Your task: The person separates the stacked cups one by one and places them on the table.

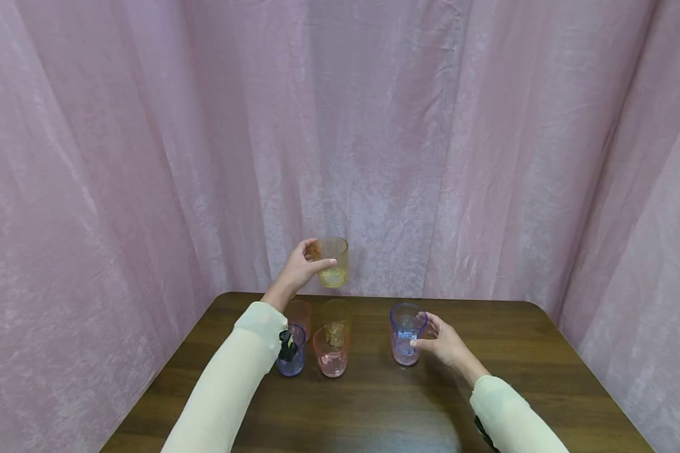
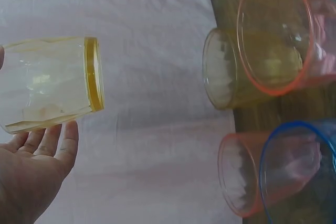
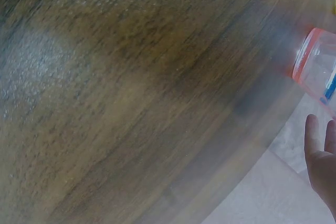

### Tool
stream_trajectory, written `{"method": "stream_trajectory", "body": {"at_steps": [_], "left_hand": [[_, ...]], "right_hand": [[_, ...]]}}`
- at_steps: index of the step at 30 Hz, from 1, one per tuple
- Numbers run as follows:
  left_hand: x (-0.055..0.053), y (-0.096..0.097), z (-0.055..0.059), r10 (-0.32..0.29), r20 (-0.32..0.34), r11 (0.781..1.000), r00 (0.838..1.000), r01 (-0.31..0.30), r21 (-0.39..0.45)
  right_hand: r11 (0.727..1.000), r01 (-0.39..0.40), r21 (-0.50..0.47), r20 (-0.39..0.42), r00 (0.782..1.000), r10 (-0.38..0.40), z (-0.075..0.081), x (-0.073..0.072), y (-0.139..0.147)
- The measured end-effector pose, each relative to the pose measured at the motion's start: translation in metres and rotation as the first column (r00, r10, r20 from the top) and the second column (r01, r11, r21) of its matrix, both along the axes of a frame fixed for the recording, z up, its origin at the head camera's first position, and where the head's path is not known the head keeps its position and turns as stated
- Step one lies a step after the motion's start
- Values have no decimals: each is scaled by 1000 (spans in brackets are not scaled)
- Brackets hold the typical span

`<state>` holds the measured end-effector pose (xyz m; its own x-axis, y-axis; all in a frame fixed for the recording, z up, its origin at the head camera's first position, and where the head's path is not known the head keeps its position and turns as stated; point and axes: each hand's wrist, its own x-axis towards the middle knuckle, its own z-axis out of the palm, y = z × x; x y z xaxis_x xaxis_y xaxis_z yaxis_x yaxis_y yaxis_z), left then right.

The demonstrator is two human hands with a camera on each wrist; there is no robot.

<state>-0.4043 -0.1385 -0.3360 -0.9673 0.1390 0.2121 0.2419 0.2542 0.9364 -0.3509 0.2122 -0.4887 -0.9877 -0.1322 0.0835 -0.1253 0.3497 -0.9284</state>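
My left hand [image 1: 301, 269] grips a clear yellow cup [image 1: 333, 263] by its side, held in the air above the table's back edge. In the left wrist view the fingers press along the cup's wall. My right hand [image 1: 443, 341] holds a blue cup [image 1: 408, 313] nested in a pink one, thumb in front and fingers behind. The right wrist view shows only the pink base [image 3: 307, 59] and part of the hand. Beneath the left forearm stand a blue cup [image 1: 292, 362], a pink cup [image 1: 331, 355], a yellow cup [image 2: 220, 72] and another pink cup [image 2: 239, 174].
The dark wooden table [image 1: 374, 415] has rounded back corners. A pink curtain [image 1: 385, 157] hangs behind it and at both sides. The standing cups cluster left of centre, partly hidden by the left sleeve [image 1: 232, 371].
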Motion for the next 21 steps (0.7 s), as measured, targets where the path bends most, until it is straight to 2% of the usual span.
{"method": "stream_trajectory", "body": {"at_steps": [13,21], "left_hand": [[-1,-32,-5,48,6,999,999,-48,-9],[-3,-51,-8,102,18,995,995,-102,-7]], "right_hand": [[1000,-8,-8,5,1000,8,1,3,0],[1000,-2,-4,5,1000,2,1,2,0]]}}
